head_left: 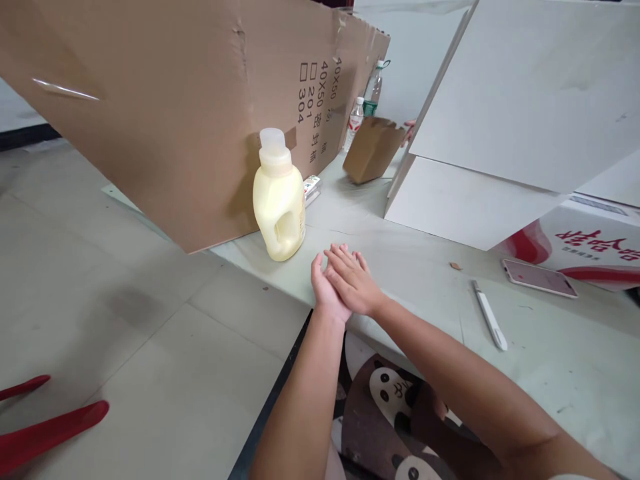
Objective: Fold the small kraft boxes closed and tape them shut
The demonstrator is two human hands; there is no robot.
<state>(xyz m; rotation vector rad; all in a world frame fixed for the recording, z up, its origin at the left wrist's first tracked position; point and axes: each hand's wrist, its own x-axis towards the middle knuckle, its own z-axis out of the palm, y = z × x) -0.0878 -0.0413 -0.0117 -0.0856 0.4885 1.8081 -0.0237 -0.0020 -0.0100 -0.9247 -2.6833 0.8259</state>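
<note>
My hands rest one on the other above the edge of the table, nearest to a pale yellow jug-shaped bottle. My left hand (327, 295) is underneath, with its palm turned up. Across it lies my right hand (353, 281), its fingers stretched out flat over the left palm. No object shows in either hand, though the space between the palms is hidden. The yellow bottle (265, 200), with a whitish cap and a moulded handle, stands upright just beyond them to the left.
A large cardboard box (200, 120) rises behind the bottle; white panels (510, 93) stand at right. A small brown box (370, 150), tilted, is by another person's hand (409, 132). Water bottles (373, 90) stand behind. A white pen-like cutter (489, 315) and phone (540, 277) lie right.
</note>
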